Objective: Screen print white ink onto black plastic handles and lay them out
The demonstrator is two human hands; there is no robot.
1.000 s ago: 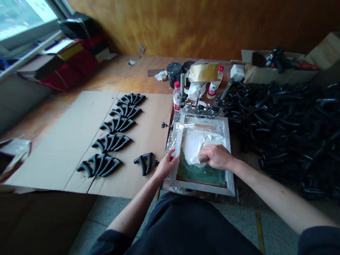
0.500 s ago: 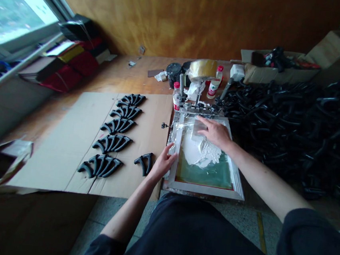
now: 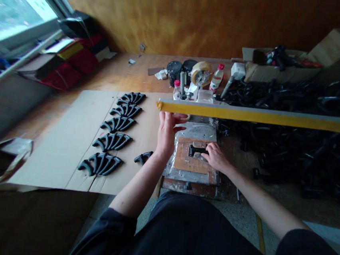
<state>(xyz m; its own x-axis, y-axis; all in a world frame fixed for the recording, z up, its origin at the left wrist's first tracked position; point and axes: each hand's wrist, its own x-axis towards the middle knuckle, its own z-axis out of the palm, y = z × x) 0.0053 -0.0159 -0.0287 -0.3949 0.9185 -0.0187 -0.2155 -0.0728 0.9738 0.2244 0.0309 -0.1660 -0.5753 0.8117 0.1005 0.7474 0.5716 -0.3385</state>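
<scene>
A screen printing frame [image 3: 255,116] is raised, its yellow-stained front edge towards me. My left hand [image 3: 167,133] is at its left end with the upper fingers against the underside; the lower fingers point right, and part of the grip is hidden behind the edge. Below it, my right hand [image 3: 217,157] pinches one end of a black handle-like plastic part [image 3: 197,150], which lies across a wooden jig board [image 3: 181,160] on the metal base plate [image 3: 189,176]. Another black part [image 3: 143,157] rests on the cardboard [image 3: 57,140], partly covered by my left forearm.
Several fanned rows of black parts [image 3: 111,143] lie on the cardboard. A large heap of black parts [image 3: 290,155] fills the right side. Behind the press are black tubs [image 3: 174,72], a tape roll [image 3: 201,73] and a red-capped bottle [image 3: 217,79].
The frame, flat with white ink on its mesh before, is tilted up. My left hand has risen with it. My right hand has moved down from the mesh to the black part on the jig.
</scene>
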